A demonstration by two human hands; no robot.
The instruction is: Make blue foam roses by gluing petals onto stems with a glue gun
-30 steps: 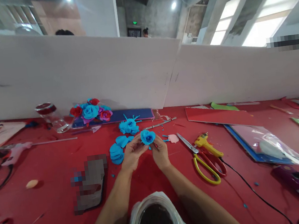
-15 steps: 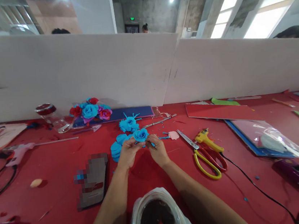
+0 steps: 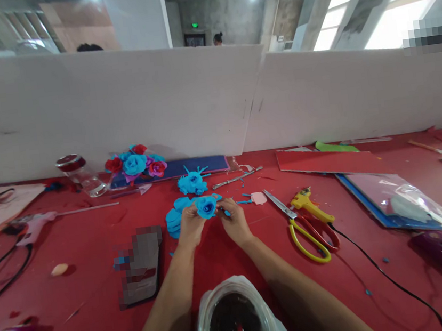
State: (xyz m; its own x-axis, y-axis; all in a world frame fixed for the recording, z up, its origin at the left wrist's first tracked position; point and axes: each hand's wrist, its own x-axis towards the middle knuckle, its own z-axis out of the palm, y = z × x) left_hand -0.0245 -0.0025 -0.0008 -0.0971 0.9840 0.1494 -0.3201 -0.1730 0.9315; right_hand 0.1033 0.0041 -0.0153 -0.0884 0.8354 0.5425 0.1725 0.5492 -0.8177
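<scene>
A blue paper flower (image 3: 206,207) is held up over the red table, its open face turned toward me. My left hand (image 3: 190,227) grips it from the left and below. Close on its right side is my right hand (image 3: 233,220), fingers pinched together at the flower's edge; what lies between those fingertips is too small to make out. Blue paper petals (image 3: 174,222) lie in a stack beside my left hand. Just beyond the hands sits a cluster of blue flowers (image 3: 193,182) with thin stems sticking out.
Scissors (image 3: 308,238) and a yellow glue gun (image 3: 310,205) lie to the right. A phone (image 3: 142,266) and a pink glue gun (image 3: 33,229) are on the left. An open jar (image 3: 238,324) stands between my forearms. A bouquet (image 3: 135,164) rests near the white partition (image 3: 116,103).
The held flower has tilted so its face points more toward me and has moved slightly left. The whole view has shifted a little.
</scene>
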